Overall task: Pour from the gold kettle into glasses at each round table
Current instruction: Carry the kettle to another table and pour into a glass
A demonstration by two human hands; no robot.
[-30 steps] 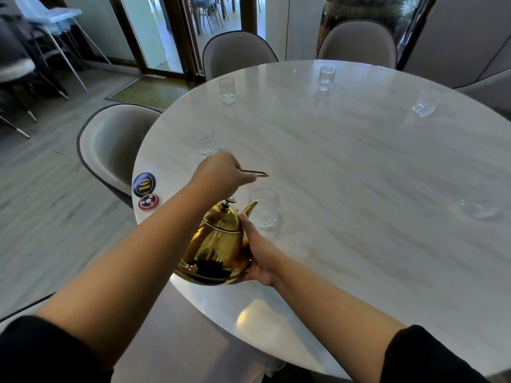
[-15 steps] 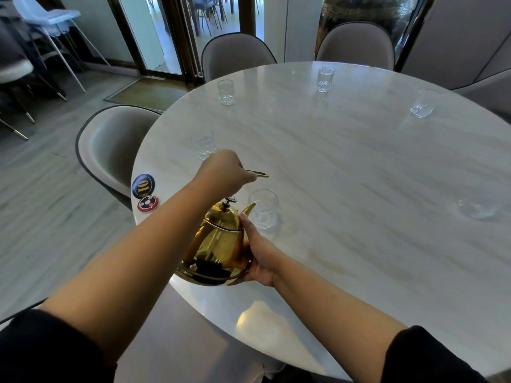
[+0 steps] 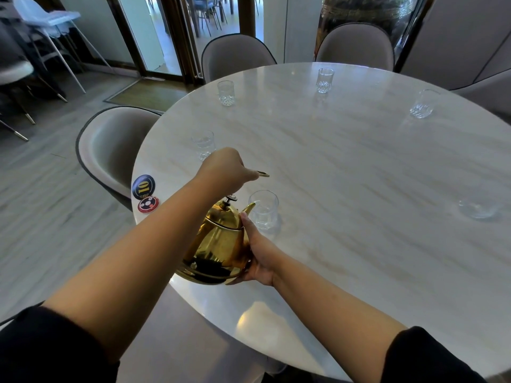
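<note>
At the near left edge of the round marble counter, little has changed from a second ago: the gold kettle hangs at the same tilt, its spout just beside the rim of the nearest glass, and both hands keep their places. The glass stands in the same spot; whether anything is in it, I cannot tell.

The left hand is raised above the kettle, knuckles up, its grip closed around the thin gold handle, whose end pokes out past the fingers. The forearm reaches in from the lower left, black sleeve pushed up. The right hand is pressed flat against the kettle's right side, palm cupping the belly low down, thumb running up toward the base of the spout; its fingers are curved onto the metal rather than closed round anything.

Five more glasses stand spaced around the counter, one just beyond the left hand. A dark round badge reading 10 and a red disc lie at the counter's left edge.
</note>
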